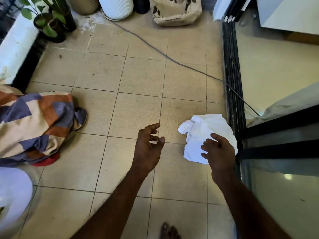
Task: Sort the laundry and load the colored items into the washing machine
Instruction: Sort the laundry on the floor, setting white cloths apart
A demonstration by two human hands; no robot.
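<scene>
A crumpled white garment [203, 133] lies on the tiled floor at the right, close to the black sliding-door track. My right hand [219, 152] hovers over its near edge with fingers spread and nothing in them. My left hand [148, 145] hangs above bare tiles to the left of the garment, fingers apart and empty. A pile of patterned cloth [34, 125] in orange, purple and cream sits at the left edge, with something red [48, 160] poking out beneath it. No washing machine can be made out for certain.
A grey cable [172, 60] runs diagonally across the floor to the door track [233, 94]. Potted plants [50, 23], a white ribbed container [117, 6] and a paper bag [174, 11] stand along the far wall. A white rounded object [12, 195] sits at the lower left. My bare toes [170, 232] show at the bottom.
</scene>
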